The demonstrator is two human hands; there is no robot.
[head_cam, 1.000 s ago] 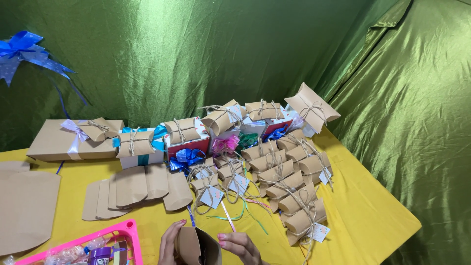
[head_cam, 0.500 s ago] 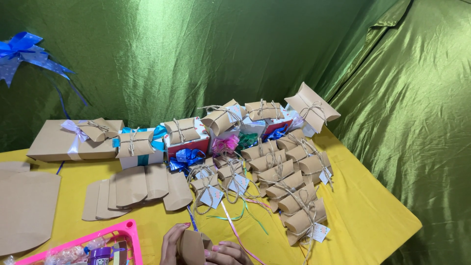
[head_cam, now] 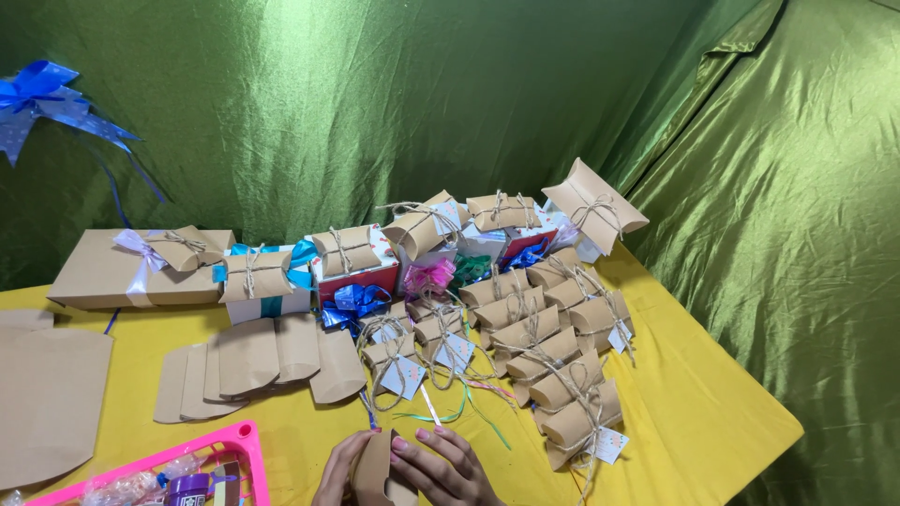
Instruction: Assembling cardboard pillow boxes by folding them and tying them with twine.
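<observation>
Kraft box: small brown cardboard pillow box (head_cam: 375,468), upright at the yellow tabletop's (head_cam: 712,422) near edge.
Left hand (head_cam: 336,473): cupped around its side.
Right hand (head_cam: 448,466): fingers closed on the flap (likely steadying it).

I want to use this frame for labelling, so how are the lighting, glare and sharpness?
Head view: even, soft light with faint shadows under the tied kraft boxes; bright sheen streaks on the green fabric backdrop; the picture is sharp across the yellow table; both hands, left hand and right hand, and the folded kraft box are cut off by the bottom edge.
</observation>
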